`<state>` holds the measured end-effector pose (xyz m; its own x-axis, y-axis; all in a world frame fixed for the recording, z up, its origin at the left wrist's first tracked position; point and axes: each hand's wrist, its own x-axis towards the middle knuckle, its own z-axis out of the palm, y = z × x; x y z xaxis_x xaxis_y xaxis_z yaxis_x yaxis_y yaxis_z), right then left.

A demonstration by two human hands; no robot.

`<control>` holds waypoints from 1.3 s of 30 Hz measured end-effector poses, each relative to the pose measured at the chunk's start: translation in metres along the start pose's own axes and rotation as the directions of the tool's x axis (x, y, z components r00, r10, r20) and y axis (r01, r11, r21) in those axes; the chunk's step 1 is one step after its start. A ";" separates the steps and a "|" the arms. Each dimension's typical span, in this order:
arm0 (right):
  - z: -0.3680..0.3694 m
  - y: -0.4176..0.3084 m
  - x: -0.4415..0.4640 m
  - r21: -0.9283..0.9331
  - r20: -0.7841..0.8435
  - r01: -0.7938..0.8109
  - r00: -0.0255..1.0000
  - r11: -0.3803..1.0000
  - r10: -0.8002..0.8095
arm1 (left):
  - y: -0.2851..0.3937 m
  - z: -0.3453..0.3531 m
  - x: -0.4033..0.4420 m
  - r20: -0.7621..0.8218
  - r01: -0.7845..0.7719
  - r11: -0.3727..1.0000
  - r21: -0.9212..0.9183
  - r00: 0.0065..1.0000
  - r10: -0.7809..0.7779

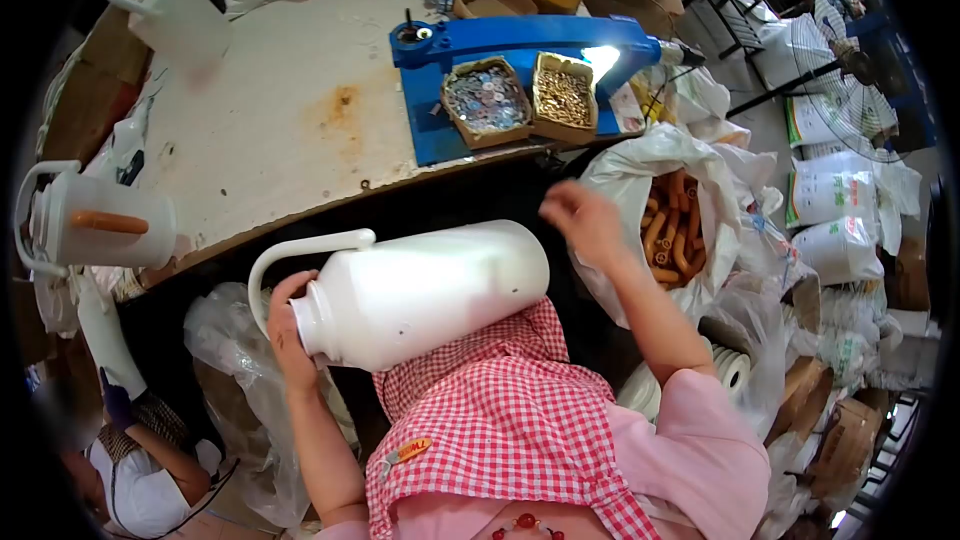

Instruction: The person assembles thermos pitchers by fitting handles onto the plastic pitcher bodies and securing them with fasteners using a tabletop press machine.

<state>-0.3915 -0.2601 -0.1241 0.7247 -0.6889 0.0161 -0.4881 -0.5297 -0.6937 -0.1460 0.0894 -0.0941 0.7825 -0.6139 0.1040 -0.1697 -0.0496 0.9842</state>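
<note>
A white thermos flask casing [430, 290] with a curved carrying handle lies on its side across my lap. Small dark spots show on its wall. My left hand [295, 325] is closed around its neck end. My right hand [585, 220] hangs in the air off the flask's base end, touching neither the flask nor the bag. Its fingers are curled together, and whatever they may hold is hidden. Beside it, a white sack [625, 180] stands open, with orange plastic handles [672, 230] inside.
A blue riveting press [520, 35] with a lit lamp stands on the worktable [280, 130]. On its base are a box of washers [487, 97] and a box of brass rivets [563, 97]. Two other flasks [180, 25] stand left, one orange-handled [115, 220]. A co-worker [150, 470] sits lower left.
</note>
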 end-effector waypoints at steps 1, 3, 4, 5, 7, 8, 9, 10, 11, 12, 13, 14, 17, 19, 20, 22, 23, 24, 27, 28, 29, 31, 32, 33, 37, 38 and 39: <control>-0.017 -0.002 0.020 0.065 -0.139 0.038 0.990 0.997 -0.028 | 0.002 0.008 0.005 -0.042 -0.018 1.000 0.008 0.999 0.019; -0.045 -0.005 0.060 0.025 -0.309 0.114 0.946 0.993 -0.101 | 0.002 0.012 0.006 -0.184 0.045 0.995 -0.092 0.981 -0.062; -0.054 -0.006 0.080 -0.008 -0.292 0.142 0.946 0.990 -0.138 | -0.004 0.014 0.006 -0.252 0.065 0.966 -0.252 0.959 -0.130; -0.058 -0.006 0.102 -0.038 -0.275 0.178 0.944 0.983 -0.182 | -0.003 0.017 0.009 -0.248 0.064 0.968 -0.243 0.960 -0.126; -0.049 0.016 0.148 -0.178 -0.232 0.143 0.955 0.974 -0.182 | 0.005 0.029 0.009 -0.381 0.064 0.948 -0.313 0.906 -0.187; -0.037 0.021 0.167 -0.317 -0.180 0.128 0.965 0.940 -0.193 | 0.010 0.029 0.010 -0.387 0.128 0.954 -0.271 0.893 -0.230; -0.029 0.024 0.184 -0.487 -0.131 -0.001 0.989 0.873 -0.072 | -0.003 0.023 0.007 -0.411 0.141 0.989 -0.047 0.900 -0.148; -0.019 0.026 0.196 -0.535 -0.089 0.013 0.993 0.845 -0.072 | -0.007 0.018 0.004 -0.445 0.142 0.989 0.027 0.888 -0.116; -0.018 0.030 0.192 -0.523 -0.073 0.039 0.993 0.851 -0.090 | -0.007 0.022 0.003 -0.452 0.120 0.993 -0.009 0.885 -0.111; -0.015 0.034 0.195 -0.492 -0.057 0.077 0.991 0.867 -0.121 | -0.006 0.023 0.001 -0.463 0.090 0.993 -0.071 0.879 -0.113; -0.018 0.042 0.198 -0.461 -0.038 0.116 0.988 0.880 -0.150 | -0.002 0.024 -0.002 -0.468 0.063 0.987 -0.145 0.875 -0.125; -0.020 0.051 0.203 -0.440 -0.028 0.138 0.986 0.887 -0.167 | 0.001 0.026 -0.001 -0.461 0.040 0.979 -0.202 0.877 -0.131; -0.024 0.058 0.204 -0.406 0.024 0.151 0.988 0.901 -0.154 | 0.010 0.026 0.005 -0.377 0.078 0.944 -0.319 0.904 -0.202; -0.029 0.030 0.196 -0.377 0.041 0.193 0.981 0.906 -0.192 | 0.014 0.026 0.008 -0.333 0.116 0.942 -0.316 0.916 -0.224; -0.029 0.028 0.197 -0.350 0.071 0.196 0.981 0.916 -0.183 | 0.011 0.026 0.008 -0.320 0.101 0.949 -0.300 0.926 -0.199; -0.024 0.049 0.209 -0.234 0.138 0.250 0.965 0.940 -0.223 | 0.008 0.023 0.006 -0.299 0.079 0.959 -0.273 0.940 -0.163; -0.024 0.050 0.208 -0.235 0.151 0.259 0.962 0.937 -0.228 | 0.007 0.023 0.003 -0.310 0.083 0.957 -0.277 0.935 -0.170; -0.026 0.049 0.210 -0.212 0.152 0.235 0.967 0.949 -0.206 | 0.004 0.023 0.002 -0.302 0.102 0.952 -0.288 0.934 -0.191; -0.028 0.049 0.218 -0.197 0.192 0.185 0.970 0.963 -0.147 | 0.005 0.020 0.003 -0.288 0.081 0.967 -0.243 0.946 -0.151; -0.031 0.050 0.217 -0.158 0.182 0.159 0.975 0.975 -0.129 | 0.003 0.020 0.003 -0.287 0.076 0.965 -0.252 0.946 -0.149; -0.032 0.051 0.215 -0.119 0.173 0.130 0.979 0.984 -0.108 | 0.004 0.020 0.003 -0.283 0.073 0.963 -0.261 0.947 -0.148; -0.033 0.059 0.210 -0.087 0.111 0.140 0.985 0.986 -0.130 | 0.004 0.021 0.003 -0.280 0.066 0.973 -0.223 0.952 -0.128; -0.030 0.064 0.210 -0.017 -0.016 0.178 0.984 0.984 -0.179 | 0.006 0.017 0.004 -0.269 0.056 0.983 -0.173 0.958 -0.102; -0.026 0.069 0.212 0.048 -0.145 0.216 0.967 0.975 -0.207 | 0.011 0.017 0.005 -0.261 0.061 0.991 -0.120 0.961 -0.091; -0.052 0.078 0.187 -0.037 -0.037 0.188 0.981 0.981 -0.190 | -0.005 0.013 0.005 -0.210 -0.061 0.960 0.273 0.970 0.121; -0.049 0.096 0.176 0.035 -0.182 0.229 0.959 0.973 -0.219 | -0.014 0.017 0.008 -0.268 -0.132 0.967 0.220 0.944 0.190; -0.056 0.067 0.151 0.174 -0.131 0.103 0.988 0.979 -0.081 | -0.004 0.013 0.013 -0.248 -0.116 0.965 0.237 0.953 0.175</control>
<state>-0.3417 -0.4269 -0.1279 0.6916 -0.7029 0.1663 -0.3190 -0.5038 -0.8028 -0.1431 0.0719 -0.0985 0.8645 -0.3979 0.3071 -0.3964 -0.1639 0.9033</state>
